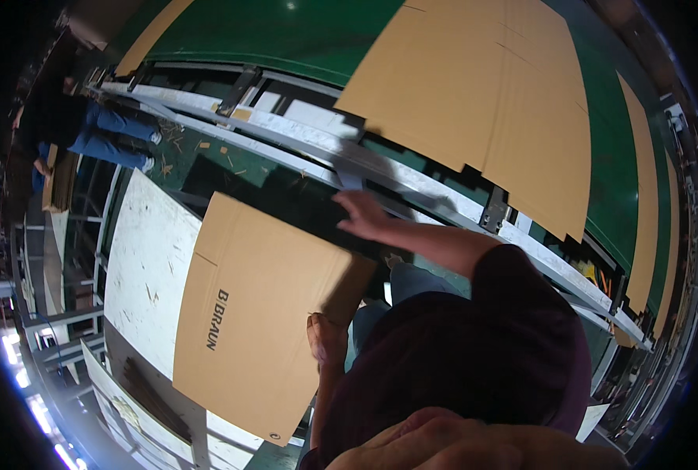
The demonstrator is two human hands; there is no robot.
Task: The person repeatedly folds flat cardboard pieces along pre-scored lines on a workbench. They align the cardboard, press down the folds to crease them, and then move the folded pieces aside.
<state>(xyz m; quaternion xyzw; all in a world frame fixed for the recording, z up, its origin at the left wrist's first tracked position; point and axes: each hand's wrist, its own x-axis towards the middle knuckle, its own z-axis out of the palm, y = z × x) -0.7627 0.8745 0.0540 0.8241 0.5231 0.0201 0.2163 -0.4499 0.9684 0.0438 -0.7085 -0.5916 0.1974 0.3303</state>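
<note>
A large brown cardboard sheet [259,313] with dark print lies on my left, its near end turned down or stacked several layers thick; I cannot tell which. My left hand [327,341] is closed on that near edge, with the fingertips curled at the top. Away from the cardboard, my right hand [361,215] hangs in the air near the metal rail [302,137]. Its fingers are spread and nothing is in them.
Beyond the rail, a green conveyor surface [263,39] carries flat cardboard blanks [474,102]. A scuffed white board [149,266] extends under the sheet. At the far left stands another person [102,129] in jeans beside stacked cardboard [61,180]. Scraps [180,145] litter the floor.
</note>
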